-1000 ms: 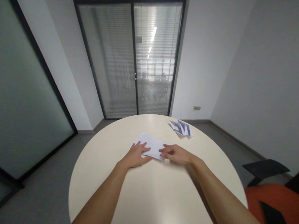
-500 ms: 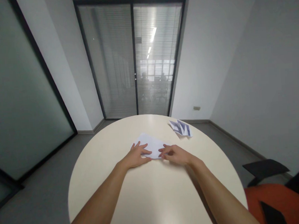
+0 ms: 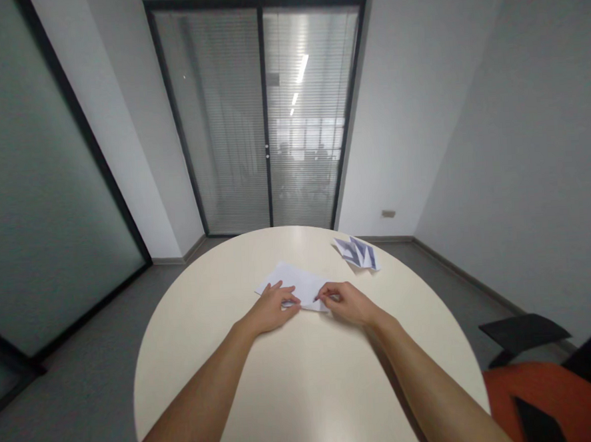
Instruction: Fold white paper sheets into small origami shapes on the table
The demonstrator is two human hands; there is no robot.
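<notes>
A folded sheet of white paper lies on the round table, its near edge between my two hands. My left hand rests on its left part; the thumb and index fingertip come together at the near edge, while the other fingers press on the sheet. At the right, my right hand has its fingers curled in a pinch on the near right edge of the paper. The palms hide parts of both sides of the sheet.
A folded paper piece with pointed, upright flaps stands near the table's far right edge. The cream round table carries both papers. To the right is an orange chair with black armrests. Beyond the table are glass panels with blinds.
My right hand's fingers have drawn together into a pinch on the paper edge. My left thumb and index finger have come closer together. The paper has shifted slightly.
</notes>
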